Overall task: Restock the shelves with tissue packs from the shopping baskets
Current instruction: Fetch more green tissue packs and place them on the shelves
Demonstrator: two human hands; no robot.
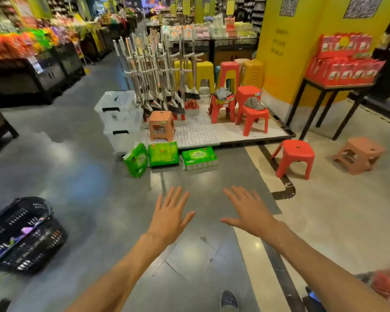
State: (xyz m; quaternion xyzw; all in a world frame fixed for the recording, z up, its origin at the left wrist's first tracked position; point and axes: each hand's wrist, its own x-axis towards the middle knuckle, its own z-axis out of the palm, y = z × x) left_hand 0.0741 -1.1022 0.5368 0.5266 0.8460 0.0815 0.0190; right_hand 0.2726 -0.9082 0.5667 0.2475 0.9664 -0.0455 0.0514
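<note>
Head view first, the only one I have: both of my hands are stretched out ahead of me over the grey tiled floor (77, 176), palms down. My left hand (170, 218) has its fingers (175, 194) spread wide and empty; my right hand (249, 213) is the same, fingers (239, 194) fanned and holding nothing.

Straight beyond the fingertips, well apart from them, three green plastic-wrapped tissue packs lie on the floor against the edge of a low white tiled platform (212, 131). The tall green pack (136, 159) stands tilted, beyond and to the left of my left fingers. The square green pack (163, 154) leans upright just beside it, nearly in line with my left fingers. The long flat green pack (199, 158) lies down with its long axis running left to right, beyond the gap between my hands and a touch nearer the right.

Down to the left and behind my left fingers sit stacked black plastic shopping baskets (23, 235), with something purple inside that is too blurred to name.

I judge the coming reach goes forward, one hand taking each end of the flat pack.
</note>
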